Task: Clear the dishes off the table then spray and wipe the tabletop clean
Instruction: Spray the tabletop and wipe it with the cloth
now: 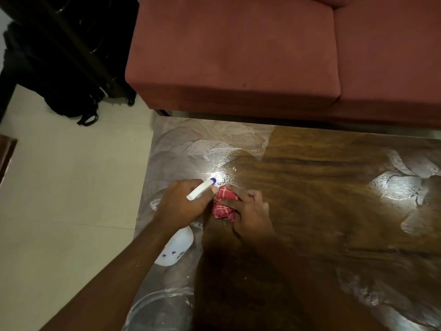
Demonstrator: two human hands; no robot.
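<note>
Fingers curled round the neck of a white plastic spray bottle [200, 190], blue nozzle aimed far – left hand [181, 204], forearm slanting in from near left. Fingers pinching a red patterned cloth [223, 207], bunched on the glossy brown wooden tabletop [310, 211] – right hand [251, 209], just beside the bottle.

Tabletop [322, 187] glossy wood, wet-streaked; cloth [223, 209] red woven; spray bottle [201, 189] white plastic; sofa [238, 56] matt fabric.

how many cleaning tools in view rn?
2: spray bottle in the left hand, red cloth held on the tabletop by the right hand. Others may be out of frame.
</note>
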